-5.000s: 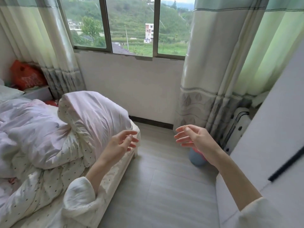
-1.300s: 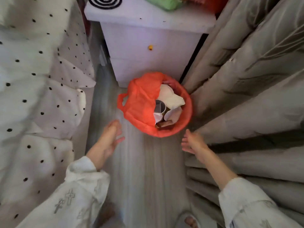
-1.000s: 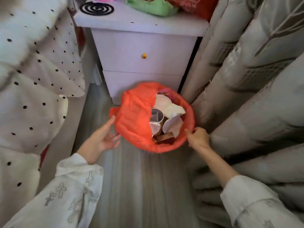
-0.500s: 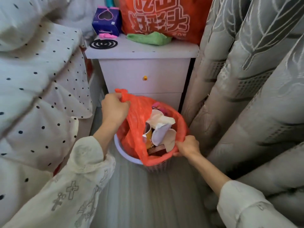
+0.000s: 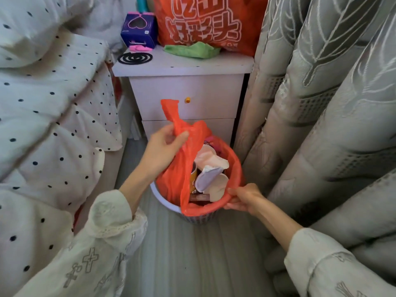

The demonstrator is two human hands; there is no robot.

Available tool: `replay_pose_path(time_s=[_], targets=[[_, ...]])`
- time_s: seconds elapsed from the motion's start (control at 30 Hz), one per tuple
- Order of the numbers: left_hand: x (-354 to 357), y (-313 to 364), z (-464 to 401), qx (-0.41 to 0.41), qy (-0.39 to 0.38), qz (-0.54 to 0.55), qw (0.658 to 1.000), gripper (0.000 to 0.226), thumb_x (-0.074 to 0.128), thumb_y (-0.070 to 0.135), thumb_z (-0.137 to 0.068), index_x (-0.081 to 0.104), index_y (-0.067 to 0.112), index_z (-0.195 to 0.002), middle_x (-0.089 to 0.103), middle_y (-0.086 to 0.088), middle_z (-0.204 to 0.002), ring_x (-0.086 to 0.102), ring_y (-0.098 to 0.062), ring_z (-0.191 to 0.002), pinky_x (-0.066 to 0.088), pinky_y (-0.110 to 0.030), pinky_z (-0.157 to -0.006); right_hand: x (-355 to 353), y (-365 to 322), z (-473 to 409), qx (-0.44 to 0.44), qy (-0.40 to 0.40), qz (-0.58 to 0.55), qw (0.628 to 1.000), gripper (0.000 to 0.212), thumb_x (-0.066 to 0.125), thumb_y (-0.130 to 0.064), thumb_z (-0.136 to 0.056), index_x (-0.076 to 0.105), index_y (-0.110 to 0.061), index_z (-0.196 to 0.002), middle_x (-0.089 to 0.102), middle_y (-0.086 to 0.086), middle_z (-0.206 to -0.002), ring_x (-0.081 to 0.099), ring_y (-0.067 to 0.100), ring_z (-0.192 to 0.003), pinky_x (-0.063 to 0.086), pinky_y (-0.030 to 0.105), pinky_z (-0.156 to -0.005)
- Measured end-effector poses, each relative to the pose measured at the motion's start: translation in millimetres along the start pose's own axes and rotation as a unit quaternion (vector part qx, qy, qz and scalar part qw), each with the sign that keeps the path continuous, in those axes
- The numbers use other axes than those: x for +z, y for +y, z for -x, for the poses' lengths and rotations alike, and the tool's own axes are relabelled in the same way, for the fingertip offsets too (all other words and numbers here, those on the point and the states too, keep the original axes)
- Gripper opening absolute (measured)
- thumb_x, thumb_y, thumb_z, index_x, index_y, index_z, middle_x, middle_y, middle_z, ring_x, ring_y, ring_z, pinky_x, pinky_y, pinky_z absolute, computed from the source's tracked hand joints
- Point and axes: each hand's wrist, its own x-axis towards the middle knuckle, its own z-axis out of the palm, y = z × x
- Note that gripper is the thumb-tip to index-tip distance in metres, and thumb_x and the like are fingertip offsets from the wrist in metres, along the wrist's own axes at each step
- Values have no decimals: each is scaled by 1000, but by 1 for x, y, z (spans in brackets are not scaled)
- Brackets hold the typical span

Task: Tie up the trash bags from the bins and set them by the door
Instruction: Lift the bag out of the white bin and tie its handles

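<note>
An orange trash bag (image 5: 177, 181) lines a small pale bin (image 5: 165, 203) on the floor in front of a white nightstand. Inside lie white paper scraps and cups (image 5: 211, 172). My left hand (image 5: 164, 146) grips the bag's left handle and holds it lifted above the rim, the handle's end sticking up. My right hand (image 5: 243, 197) pinches the bag's edge at the near right side of the bin's rim.
The white nightstand (image 5: 186, 88) carries an orange printed bag (image 5: 205, 24), a green cloth, a purple box and a black coil. A polka-dot bed cover (image 5: 53, 108) crowds the left. Grey curtains (image 5: 321, 116) hang on the right. Bare floor (image 5: 192, 260) runs toward me.
I walked from the window side to the bin beside the nightstand. My left hand took the bag's left handle and raised it higher; my right hand took hold of the right rim edge.
</note>
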Motion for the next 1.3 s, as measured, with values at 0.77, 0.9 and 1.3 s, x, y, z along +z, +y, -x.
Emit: replay_pose_path(time_s=[0.77,0.9,1.3], targets=[[31,-42,58,-402,55,313,859,10,48,3,-91,52,-6,-88,67,-22,-66,68,-22,-47,55,-22,-44,-10,15,2,-33,50,85,995,21,52,-13,-89,57,-8,-69,57,3,-52,49,4,-23,25,9,-31],[19,-49,62,-409,93,380,824,10,45,0,-92,51,-4,-85,65,-22,-77,68,-23,-49,55,-23,-45,-21,0,2,-70,126,15,989,20,45,-17,-92,58,-9,-78,59,2,-61,53,8,-31,33,15,-37],[14,-60,67,-384,53,229,893,17,57,14,-88,56,-2,-96,71,-12,-58,71,-19,-56,56,-21,-49,-4,34,7,13,41,-262,964,11,49,-7,-91,57,-7,-84,59,5,-78,57,12,-69,49,32,-76]])
